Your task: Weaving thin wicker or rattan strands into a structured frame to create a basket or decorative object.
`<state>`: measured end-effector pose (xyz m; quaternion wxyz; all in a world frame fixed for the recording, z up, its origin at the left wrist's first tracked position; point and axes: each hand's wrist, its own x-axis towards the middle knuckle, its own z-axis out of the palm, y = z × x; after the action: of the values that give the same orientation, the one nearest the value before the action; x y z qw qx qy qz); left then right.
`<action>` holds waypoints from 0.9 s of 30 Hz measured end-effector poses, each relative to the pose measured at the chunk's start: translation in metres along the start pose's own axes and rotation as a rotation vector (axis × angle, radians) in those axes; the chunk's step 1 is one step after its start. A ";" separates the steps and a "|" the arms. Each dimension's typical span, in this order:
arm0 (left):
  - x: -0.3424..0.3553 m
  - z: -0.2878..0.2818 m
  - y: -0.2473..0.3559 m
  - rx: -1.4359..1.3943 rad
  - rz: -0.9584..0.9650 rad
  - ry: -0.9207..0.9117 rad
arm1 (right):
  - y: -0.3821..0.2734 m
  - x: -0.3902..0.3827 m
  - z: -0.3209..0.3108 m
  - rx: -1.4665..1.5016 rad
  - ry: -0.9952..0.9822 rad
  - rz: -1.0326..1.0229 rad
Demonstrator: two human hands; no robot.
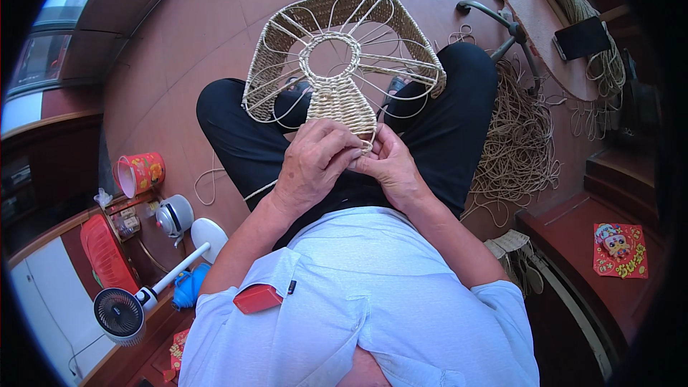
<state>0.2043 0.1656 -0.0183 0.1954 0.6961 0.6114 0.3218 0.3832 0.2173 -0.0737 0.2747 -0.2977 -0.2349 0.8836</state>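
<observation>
A partly woven basket (340, 105) of straw-coloured cord on a wire frame rests across my thighs, with a round ring at its middle and a woven band along its far side. My left hand (319, 158) is closed at the near edge of the woven panel, thumb and fingers pinching the cord there. Against the same corner, my right hand (390, 165) has its thumb and fingertips pressed together around the cord and frame. The fingertips of both hands nearly meet, and part of the weave lies hidden under them. A loose cord trails past my left wrist.
On the right floor lies a heap of loose cord (519, 143), near a metal-legged stand (512, 32). A phone-like dark slab (582, 38) sits on the board at upper right. At left are a red bucket (140, 174), a kettle (175, 216) and a small fan (120, 313).
</observation>
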 end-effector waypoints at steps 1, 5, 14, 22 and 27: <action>0.001 -0.001 -0.001 0.007 -0.014 -0.034 | -0.001 0.000 0.000 0.005 0.000 0.008; 0.006 0.001 -0.001 0.056 0.015 -0.019 | 0.000 0.000 0.000 0.003 0.011 0.017; 0.010 0.004 0.008 0.153 -0.004 -0.058 | -0.002 -0.005 -0.011 0.089 -0.041 0.078; 0.006 0.001 0.011 0.118 -0.024 -0.094 | -0.001 -0.007 -0.019 0.230 -0.038 0.208; 0.001 0.005 0.013 0.153 0.001 -0.017 | 0.001 -0.007 -0.016 0.212 0.003 0.172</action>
<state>0.2171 0.1644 -0.0129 0.1466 0.7120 0.6321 0.2684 0.3979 0.2157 -0.0828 0.2280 -0.2876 -0.1131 0.9233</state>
